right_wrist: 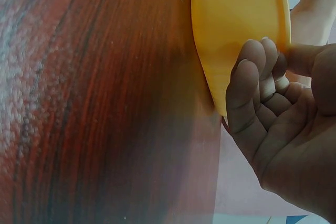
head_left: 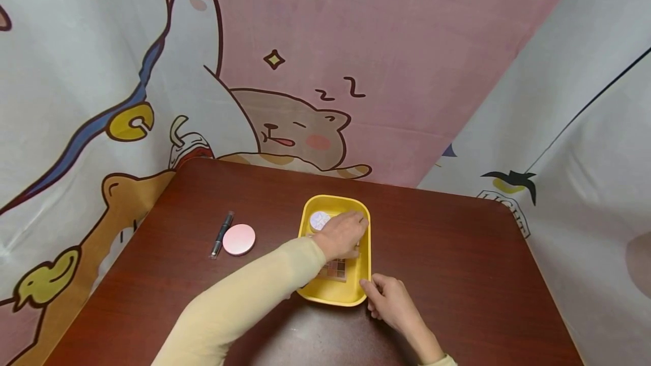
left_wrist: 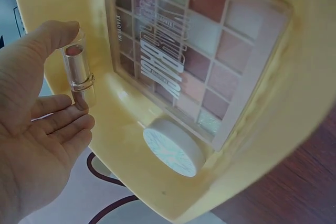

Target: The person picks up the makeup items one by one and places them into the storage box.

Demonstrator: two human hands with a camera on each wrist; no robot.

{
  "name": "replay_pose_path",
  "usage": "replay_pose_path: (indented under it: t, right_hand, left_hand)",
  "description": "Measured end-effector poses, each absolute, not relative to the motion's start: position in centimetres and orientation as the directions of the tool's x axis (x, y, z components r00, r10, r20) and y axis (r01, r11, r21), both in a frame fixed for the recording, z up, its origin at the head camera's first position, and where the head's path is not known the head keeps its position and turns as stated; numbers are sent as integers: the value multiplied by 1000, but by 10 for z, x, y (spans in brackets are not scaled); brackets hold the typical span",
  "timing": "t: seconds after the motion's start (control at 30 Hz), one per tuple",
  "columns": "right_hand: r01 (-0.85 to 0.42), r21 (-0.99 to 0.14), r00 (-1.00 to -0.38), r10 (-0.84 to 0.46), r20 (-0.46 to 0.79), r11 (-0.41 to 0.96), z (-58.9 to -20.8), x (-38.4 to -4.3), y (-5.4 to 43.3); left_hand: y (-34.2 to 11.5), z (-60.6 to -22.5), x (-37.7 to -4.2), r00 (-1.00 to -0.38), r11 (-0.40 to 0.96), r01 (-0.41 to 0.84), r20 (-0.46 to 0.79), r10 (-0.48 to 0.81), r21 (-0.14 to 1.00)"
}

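Observation:
Inside the yellow tray (head_left: 333, 298) my left hand (head_left: 343, 235) holds a lipstick (left_wrist: 77, 69) with a clear cap, its ends between thumb and fingertips. The lipstick is by the tray's wall in the left wrist view; in the head view the hand hides it. An eyeshadow palette (left_wrist: 181, 51) with a clear lid lies in the tray, partly under the left hand and sleeve in the head view. Beside it sits a small round white case (left_wrist: 174, 147) with a patterned top. My right hand (head_left: 394, 301) grips the tray's near right rim, thumb on the edge and fingers curled outside.
On the brown table (head_left: 447, 258), left of the tray, lie a round pink compact (head_left: 239, 239) and a dark pen-like stick (head_left: 221, 235). A cartoon-printed cloth (head_left: 407, 61) hangs behind the table and at both sides.

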State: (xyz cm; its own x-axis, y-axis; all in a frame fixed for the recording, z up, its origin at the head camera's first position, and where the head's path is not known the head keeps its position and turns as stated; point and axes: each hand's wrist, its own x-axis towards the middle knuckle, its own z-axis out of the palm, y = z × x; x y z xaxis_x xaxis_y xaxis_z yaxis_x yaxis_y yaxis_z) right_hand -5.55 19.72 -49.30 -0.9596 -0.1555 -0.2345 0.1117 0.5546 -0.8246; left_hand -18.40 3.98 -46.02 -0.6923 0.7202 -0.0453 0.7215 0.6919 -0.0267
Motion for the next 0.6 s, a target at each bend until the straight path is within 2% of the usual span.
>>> replay_pose_path:
  t: [0.37,0.6]
  right_hand:
    - [103,-828,-960,-163,-228,551,-494,-56,198]
    - [108,-831,-958,-165,-233,546,-495,-56,198]
  left_hand:
    - [40,-462,-184,-696,693,718,-95,712,-65]
    - [41,-467,-185,-693,692,720,-96,714,-52]
